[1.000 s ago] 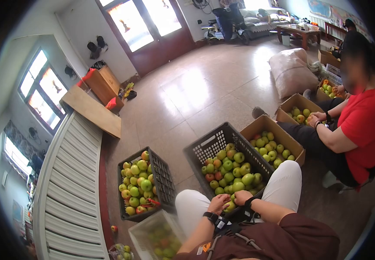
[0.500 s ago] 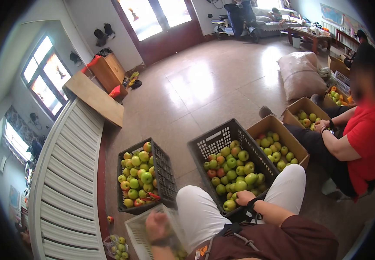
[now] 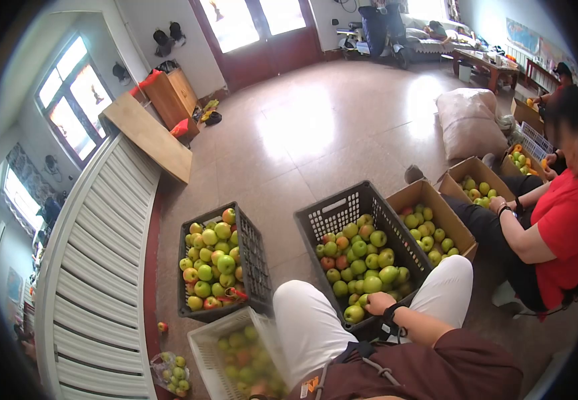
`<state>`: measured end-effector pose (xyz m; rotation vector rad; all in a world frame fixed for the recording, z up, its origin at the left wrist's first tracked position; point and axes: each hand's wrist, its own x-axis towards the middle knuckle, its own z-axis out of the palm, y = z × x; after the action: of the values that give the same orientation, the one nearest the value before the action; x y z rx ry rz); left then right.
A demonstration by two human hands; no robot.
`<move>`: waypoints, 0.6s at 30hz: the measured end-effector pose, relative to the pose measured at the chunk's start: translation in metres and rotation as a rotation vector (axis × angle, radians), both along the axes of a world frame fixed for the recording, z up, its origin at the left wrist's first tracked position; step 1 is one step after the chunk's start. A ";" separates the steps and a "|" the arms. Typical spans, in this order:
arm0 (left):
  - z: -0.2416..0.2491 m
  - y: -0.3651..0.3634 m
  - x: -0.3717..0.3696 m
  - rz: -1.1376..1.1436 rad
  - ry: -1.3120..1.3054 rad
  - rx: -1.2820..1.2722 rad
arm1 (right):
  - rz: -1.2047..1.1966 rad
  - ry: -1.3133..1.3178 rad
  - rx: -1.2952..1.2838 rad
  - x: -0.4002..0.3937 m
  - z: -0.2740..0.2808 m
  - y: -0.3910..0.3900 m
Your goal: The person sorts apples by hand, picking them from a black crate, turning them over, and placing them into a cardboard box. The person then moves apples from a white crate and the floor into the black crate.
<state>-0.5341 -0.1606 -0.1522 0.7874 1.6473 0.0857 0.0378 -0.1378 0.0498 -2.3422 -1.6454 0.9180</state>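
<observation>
My right hand (image 3: 379,303) is at the near end of the black plastic crate (image 3: 302,230) between my knees. Its fingers are curled against a green apple (image 3: 363,300), partly hidden by the hand. Green and reddish apples (image 3: 359,257) fill much of this crate. Low in the picture, my left hand (image 3: 262,387) is a blur among the apples (image 3: 242,353) in the white crate (image 3: 202,347); its fingers cannot be made out. Just beyond stands a second black crate (image 3: 257,267), heaped with apples, with a red-handled tool (image 3: 237,293) lying on top.
A cardboard box (image 3: 459,233) of apples adjoins the middle crate. To the right sits a person in a red top (image 3: 565,223), hands at another apple box (image 3: 452,190). A bag of apples (image 3: 172,373) and a loose apple (image 3: 163,327) lie by the white radiator (image 3: 95,267).
My left hand has dropped from above the white crate down into its near end. My right hand has stayed at nearly the same spot. The view has shifted slightly.
</observation>
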 end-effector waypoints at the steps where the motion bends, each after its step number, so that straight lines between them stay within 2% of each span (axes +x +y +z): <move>1: 0.001 0.000 0.014 -0.168 0.171 -0.035 | -0.003 -0.009 -0.002 0.000 -0.001 0.000; 3: 0.001 -0.002 0.027 -0.320 0.240 -0.068 | -0.007 -0.010 -0.012 0.000 -0.002 0.001; 6: -0.001 -0.005 0.040 -0.427 0.251 -0.095 | 0.003 -0.024 -0.024 -0.002 -0.002 0.001; 18: -0.003 0.001 0.074 -0.569 0.239 -0.152 | 0.025 -0.068 -0.059 -0.001 -0.006 0.003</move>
<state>-0.4600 -0.1598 -0.1556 1.1501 1.5672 -0.5459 0.0365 -0.1350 0.0439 -2.4226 -1.6986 0.9139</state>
